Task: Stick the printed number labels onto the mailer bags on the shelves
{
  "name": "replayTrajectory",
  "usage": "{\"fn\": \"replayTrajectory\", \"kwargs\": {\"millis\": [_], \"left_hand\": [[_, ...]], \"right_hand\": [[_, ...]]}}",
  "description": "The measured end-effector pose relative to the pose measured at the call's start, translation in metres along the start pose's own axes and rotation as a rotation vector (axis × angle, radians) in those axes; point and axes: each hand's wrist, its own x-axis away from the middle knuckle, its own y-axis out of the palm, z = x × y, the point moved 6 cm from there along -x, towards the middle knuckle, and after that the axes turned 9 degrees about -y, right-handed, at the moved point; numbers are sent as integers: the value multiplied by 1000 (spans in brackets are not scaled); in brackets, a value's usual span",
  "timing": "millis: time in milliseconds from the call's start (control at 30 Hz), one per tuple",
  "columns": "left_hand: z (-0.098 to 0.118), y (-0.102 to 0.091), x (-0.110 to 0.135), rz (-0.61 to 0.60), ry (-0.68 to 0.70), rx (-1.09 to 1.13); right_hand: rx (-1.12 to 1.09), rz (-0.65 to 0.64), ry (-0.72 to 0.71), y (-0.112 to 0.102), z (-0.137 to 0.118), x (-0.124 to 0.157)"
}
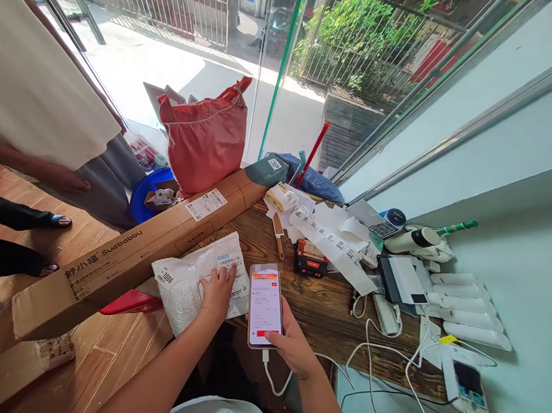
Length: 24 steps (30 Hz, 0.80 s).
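I see one white parcel bag (194, 280) on the wooden table (320, 310), beside one long cardboard box (133, 249); I can't tell what's inside. My left hand (218, 291) lies flat on the bag, fingers spread. My right hand (289, 343) wraps around one phone (264, 305).

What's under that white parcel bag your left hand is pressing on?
The white parcel bag lies on the wooden table, its far edge against the long cardboard box. The left hand rests on top. Something red shows below its left edge; the rest underneath is covered.
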Motion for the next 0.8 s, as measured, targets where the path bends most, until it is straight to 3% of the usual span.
{"fn": "replayTrajectory", "kwargs": {"millis": [267, 333, 433, 500, 567, 633, 800], "left_hand": [[-13, -15, 6, -44, -14, 240], [-13, -17, 10, -77, -21, 484], [-5, -10, 13, -202, -44, 1037], [0, -2, 12, -247, -89, 1238], [-6, 3, 9, -181, -187, 1249], [-27, 7, 9, -40, -353, 1238], [-107, 34, 35, 320, -827, 941]], "right_hand": [[7, -14, -9, 3, -2, -1], [0, -21, -7, 4, -3, -2], [-3, -23, -9, 3, -2, -4], [-8, -21, -18, 2, -3, -4], [-10, -21, -28, 3, -5, -4], [-10, -16, -31, 3, -7, -3], [-28, 80, -9, -14, 6, -6]]}}
